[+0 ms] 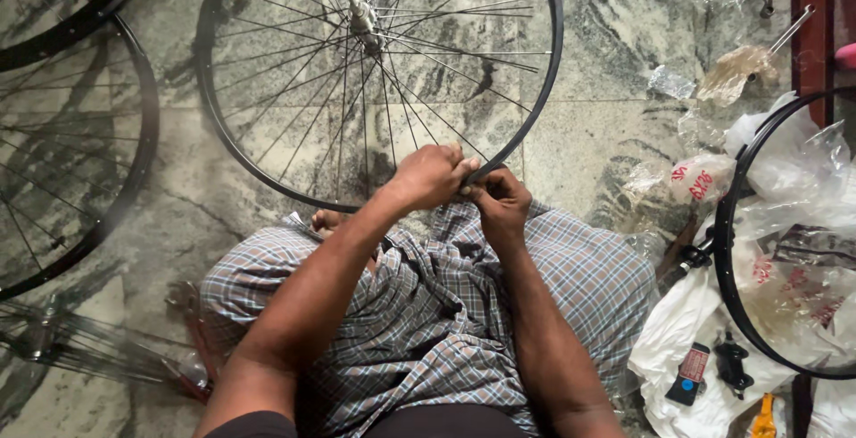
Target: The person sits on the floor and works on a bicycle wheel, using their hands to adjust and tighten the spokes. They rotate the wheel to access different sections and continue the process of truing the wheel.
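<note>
I see a black-rimmed bicycle wheel point(379, 72) with thin silver spokes filling the upper centre of the frame, on marbled stone floor point(606, 45). At its lower rim, my left hand point(432, 175) and right hand point(499, 202) both pinch the rim.

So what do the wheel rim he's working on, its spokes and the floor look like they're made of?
The rim, gripped at its near edge by the left hand and right hand, looks like black-painted metal: thin, rigid, faintly glossy. The spokes seem bare steel wire, thin, straight and shiny. The floor looks like polished stone, grey-green with dark swirling veins and a straight joint line.
</note>
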